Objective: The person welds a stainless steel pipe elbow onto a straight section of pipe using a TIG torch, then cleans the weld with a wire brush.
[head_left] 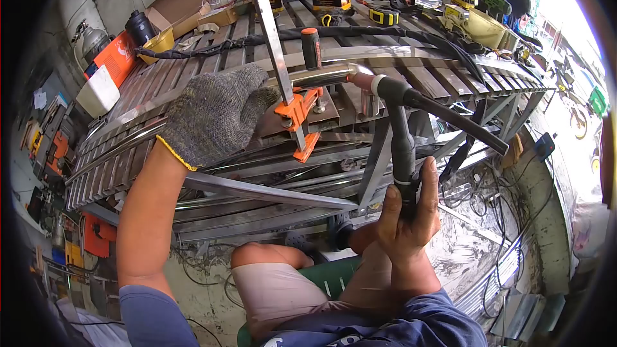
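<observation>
My left hand [215, 115], in a grey knitted glove with a yellow cuff, is closed around a shiny metal tube [318, 76] on the slatted bench. My bare right hand [411, 212] grips the black handle of a welding torch [402, 148]. The torch's pinkish nozzle [363, 81] is at the right end of the tube. Between my hands, an orange clamp [297, 112] with a long steel bar [267, 22] stands at the bench edge. Behind the tube, a screwdriver-like handle with an orange top [311, 48] stands upright.
A black cable sleeve [257, 40] runs across the slatted bench [424, 82]. Farther back are a yellow tape measure [384, 16], a yellow tub [483, 27], a green drill [496, 4] and a cardboard box [180, 5]. Metal lengths lie below the bench; cables trail over the floor.
</observation>
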Demonstrator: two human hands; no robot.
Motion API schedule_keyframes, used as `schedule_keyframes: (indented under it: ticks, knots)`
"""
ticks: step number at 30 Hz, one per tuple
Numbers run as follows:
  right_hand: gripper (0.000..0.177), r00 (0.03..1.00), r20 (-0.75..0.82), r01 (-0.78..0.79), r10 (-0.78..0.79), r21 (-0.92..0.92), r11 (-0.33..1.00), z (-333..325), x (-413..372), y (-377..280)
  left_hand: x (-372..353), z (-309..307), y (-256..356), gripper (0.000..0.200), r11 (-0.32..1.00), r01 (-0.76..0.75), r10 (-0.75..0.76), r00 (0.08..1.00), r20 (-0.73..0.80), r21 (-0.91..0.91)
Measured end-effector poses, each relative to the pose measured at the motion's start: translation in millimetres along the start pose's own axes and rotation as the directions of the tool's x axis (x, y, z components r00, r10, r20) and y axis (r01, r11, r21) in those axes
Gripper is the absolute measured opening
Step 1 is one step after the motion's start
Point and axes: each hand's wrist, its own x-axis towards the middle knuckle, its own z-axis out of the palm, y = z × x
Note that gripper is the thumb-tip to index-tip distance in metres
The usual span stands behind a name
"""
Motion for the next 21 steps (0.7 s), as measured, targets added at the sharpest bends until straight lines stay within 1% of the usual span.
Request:
schedule_keyframes:
  ticks: [2,5,8,9,11,12,18,21]
  knots:
    - [0.062,1.000,0.011,0.025,-0.025,-0.017,1.000,-1,1,2,2,-5,3,0.043,0.999,-0.006,0.007,1.000,0.018,-0.049]
    - [0.062,0.998,0.028,0.047,-0.047,0.001,0.999,-2,5,2,2,-4,1,0.046,0.999,0.015,-0.013,0.999,0.034,-0.052]
    - [0.062,0.998,0.045,0.036,-0.036,0.006,0.999,-3,5,2,-2,-6,-4,0.044,0.960,-0.246,0.246,0.969,0.015,0.137]
    - [0.062,0.999,0.045,0.020,-0.020,0.009,1.000,-3,3,1,-2,-6,-4,0.043,0.951,-0.262,0.267,0.964,-0.008,0.167]
    - [0.062,0.999,0.032,-0.020,0.020,0.013,1.000,-2,-3,1,1,1,0,0.041,0.999,-0.032,0.031,0.999,-0.029,-0.012]
    - [0.062,0.999,0.029,-0.027,0.026,0.010,1.000,-2,-4,2,1,-2,3,0.040,1.000,-0.011,0.011,1.000,-0.001,-0.001]
    - [0.060,1.000,0.012,0.005,-0.005,-0.001,1.000,-1,1,0,2,-4,7,0.038,1.000,0.015,-0.015,1.000,0.012,0.001]
    - [0.060,0.999,0.040,0.030,-0.030,0.002,1.000,-3,5,0,-2,3,2,0.036,0.999,-0.016,0.018,0.999,-0.042,0.050]
